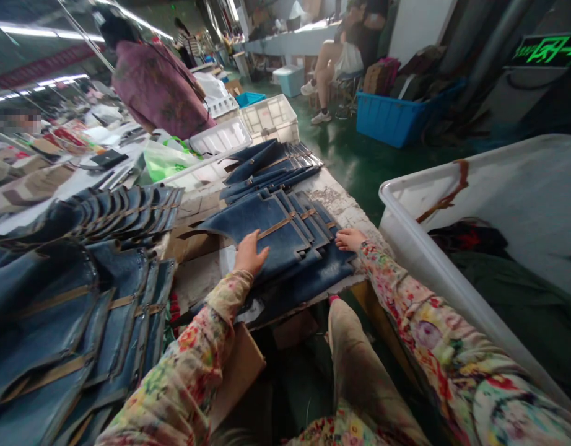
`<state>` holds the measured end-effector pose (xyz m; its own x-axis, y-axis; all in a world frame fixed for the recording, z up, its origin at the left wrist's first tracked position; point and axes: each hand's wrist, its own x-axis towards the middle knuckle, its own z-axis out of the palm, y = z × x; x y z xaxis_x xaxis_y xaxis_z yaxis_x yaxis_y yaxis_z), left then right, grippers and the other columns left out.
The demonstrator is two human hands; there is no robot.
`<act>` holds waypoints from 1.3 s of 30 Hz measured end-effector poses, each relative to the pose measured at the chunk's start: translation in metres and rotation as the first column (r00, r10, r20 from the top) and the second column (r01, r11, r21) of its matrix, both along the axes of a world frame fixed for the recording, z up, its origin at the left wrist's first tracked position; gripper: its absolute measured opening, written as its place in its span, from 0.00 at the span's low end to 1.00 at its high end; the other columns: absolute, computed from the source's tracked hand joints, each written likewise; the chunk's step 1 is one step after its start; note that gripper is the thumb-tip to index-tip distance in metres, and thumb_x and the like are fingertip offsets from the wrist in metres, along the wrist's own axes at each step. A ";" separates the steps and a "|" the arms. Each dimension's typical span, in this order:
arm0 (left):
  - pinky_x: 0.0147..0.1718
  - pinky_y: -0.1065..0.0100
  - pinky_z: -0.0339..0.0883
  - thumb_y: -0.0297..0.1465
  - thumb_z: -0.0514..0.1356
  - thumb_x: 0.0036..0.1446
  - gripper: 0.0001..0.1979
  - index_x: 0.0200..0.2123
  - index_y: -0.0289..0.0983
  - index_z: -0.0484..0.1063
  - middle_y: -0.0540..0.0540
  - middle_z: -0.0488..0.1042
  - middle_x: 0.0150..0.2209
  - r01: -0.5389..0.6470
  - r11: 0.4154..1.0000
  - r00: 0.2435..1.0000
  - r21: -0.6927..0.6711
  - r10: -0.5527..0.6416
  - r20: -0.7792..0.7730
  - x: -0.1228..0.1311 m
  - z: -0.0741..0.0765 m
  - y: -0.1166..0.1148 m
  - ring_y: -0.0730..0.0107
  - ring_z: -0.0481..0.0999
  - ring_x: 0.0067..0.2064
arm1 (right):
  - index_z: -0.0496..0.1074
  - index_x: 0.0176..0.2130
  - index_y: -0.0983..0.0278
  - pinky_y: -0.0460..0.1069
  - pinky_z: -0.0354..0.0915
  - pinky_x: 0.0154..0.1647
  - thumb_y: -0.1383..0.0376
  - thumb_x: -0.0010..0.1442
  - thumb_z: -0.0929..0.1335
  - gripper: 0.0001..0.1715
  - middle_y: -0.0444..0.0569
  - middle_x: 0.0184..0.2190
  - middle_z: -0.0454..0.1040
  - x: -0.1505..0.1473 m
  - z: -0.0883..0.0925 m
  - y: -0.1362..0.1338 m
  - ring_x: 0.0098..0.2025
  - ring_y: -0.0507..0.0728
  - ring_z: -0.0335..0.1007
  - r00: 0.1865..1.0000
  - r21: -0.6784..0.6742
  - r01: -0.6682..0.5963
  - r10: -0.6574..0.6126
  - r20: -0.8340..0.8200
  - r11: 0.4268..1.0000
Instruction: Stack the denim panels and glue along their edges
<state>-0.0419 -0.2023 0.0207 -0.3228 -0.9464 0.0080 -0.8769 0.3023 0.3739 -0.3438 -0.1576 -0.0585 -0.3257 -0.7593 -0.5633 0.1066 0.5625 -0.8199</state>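
A fanned stack of dark blue leather-like panels (271,224) with brown strips lies on the worktable in front of me. My left hand (251,253) rests on the left part of the top panel, thumb apart from the fingers. At the stack's right edge is my right hand (350,240), its fingers loosely bent against the lower panels and not visibly gripping any. Just behind, a second pile of blue pieces (262,167) shows metal-looking ends. To the left, large overlapping blue panels (113,322) with brown straps are heaped, and a row of curved blue pieces (127,210) lies beyond them.
A large white bin (406,217) holding dark cloth stands close on my right. Cardboard (197,238) lies under the panels on the worn table (336,192). Ahead are white crates (271,118), a blue tub (390,118), a person in purple (155,87) and a seated person (329,68).
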 end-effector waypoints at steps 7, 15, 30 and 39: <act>0.54 0.51 0.58 0.28 0.55 0.56 0.33 0.64 0.43 0.48 0.42 0.54 0.63 0.330 0.937 0.822 0.112 -0.344 0.455 -0.066 -0.024 0.067 0.56 0.55 0.61 | 0.68 0.38 0.72 0.39 0.61 0.18 0.63 0.65 0.65 0.11 0.41 0.24 0.66 0.017 -0.007 -0.017 0.20 0.44 0.60 0.982 0.088 -0.142 0.152 -0.115 0.986; 0.39 0.60 0.67 0.21 0.43 0.60 0.26 0.62 0.37 0.51 0.37 0.66 0.48 0.375 0.917 0.692 0.132 -0.372 0.619 -0.064 -0.023 0.053 0.58 0.68 0.47 | 0.68 0.37 0.71 0.44 0.67 0.29 0.64 0.64 0.66 0.10 0.44 0.28 0.68 0.023 -0.014 -0.010 0.28 0.48 0.66 0.936 0.019 -0.176 0.173 -0.305 0.984; 0.39 0.59 0.69 0.24 0.49 0.59 0.24 0.59 0.35 0.58 0.38 0.68 0.47 0.457 0.854 0.665 0.247 -0.513 0.542 -0.072 -0.007 0.103 0.54 0.68 0.47 | 0.70 0.32 0.68 0.50 0.60 0.41 0.67 0.51 0.69 0.07 0.51 0.32 0.69 0.017 -0.013 0.066 0.38 0.58 0.65 0.756 -0.054 -0.173 0.097 -0.648 0.983; 0.47 0.60 0.65 0.31 0.54 0.55 0.24 0.57 0.37 0.61 0.40 0.72 0.47 0.267 0.929 0.873 0.257 -0.346 0.344 -0.050 -0.010 0.089 0.56 0.71 0.48 | 0.71 0.43 0.70 0.53 0.62 0.51 0.68 0.54 0.68 0.15 0.56 0.39 0.71 0.035 0.004 0.046 0.44 0.59 0.67 0.891 -0.214 -0.127 0.016 -0.454 0.969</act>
